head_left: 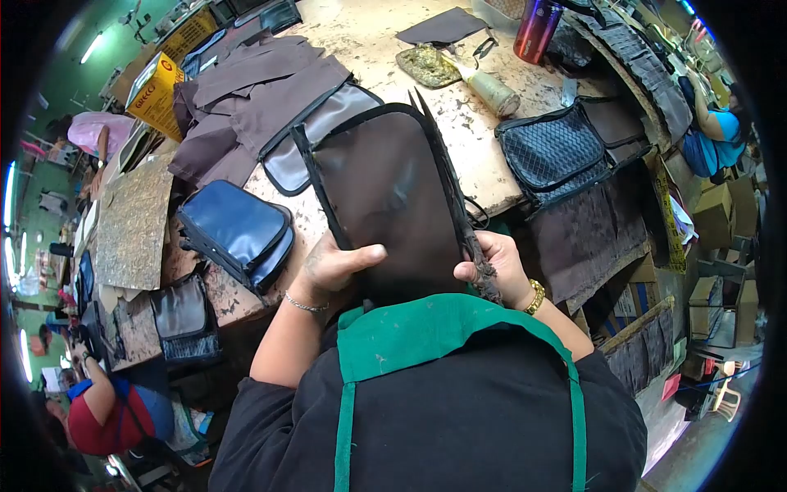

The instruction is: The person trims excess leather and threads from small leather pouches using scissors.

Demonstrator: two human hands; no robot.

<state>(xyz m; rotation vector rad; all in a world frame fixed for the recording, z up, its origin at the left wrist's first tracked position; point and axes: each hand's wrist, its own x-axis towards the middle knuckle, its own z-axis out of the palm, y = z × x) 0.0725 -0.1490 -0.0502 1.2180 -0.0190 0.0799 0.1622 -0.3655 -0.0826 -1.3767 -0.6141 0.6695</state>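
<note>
A dark brown leather-like bag panel (392, 184) with black piped edges stands tilted up in front of my chest. My left hand (338, 261) grips its lower left edge, thumb across the face and fingers hidden behind. At the lower right edge, my right hand (502, 266) is closed on the black edging, thumb and fingers pinched together. Loose black strip ends (422, 107) stick up at the panel's top right corner. Behind the panel, a grey bag piece with black trim (287, 156) lies on the worktable (361, 41).
Brown cut pieces (238, 107) are heaped at the back left. A dark blue bag (235, 217) lies left, a quilted black bag (553, 152) right. A glue-stained pad (428, 66), a bottle (492, 90) and a tumbler (537, 34) stand farther back. Other people sit on both sides.
</note>
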